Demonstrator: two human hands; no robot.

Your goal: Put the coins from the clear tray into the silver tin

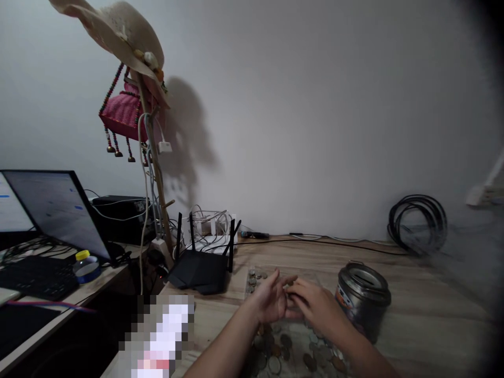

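Note:
My left hand (271, 298) is turned palm up over the coins, its fingers stretched to the right. Above that palm, my right hand (313, 303) has its thumb and fingertips drawn together; any small item between them is too hidden to make out. Many loose coins (274, 364) lie below both hands, in what looks like a clear plastic tray. More small coins (252, 281) sit in its far left part, just beyond my left hand. A metal tin (364, 296) with a slot in its lid stands upright to the right of my right hand.
A black router (200, 270) with upright antennas stands at the table's left, tangled cables behind it. A pixelated bright patch (165, 336) lies at front left. A coiled black cable (417, 223) leans on the wall at right. A monitor (59, 210) stands on the neighbouring desk.

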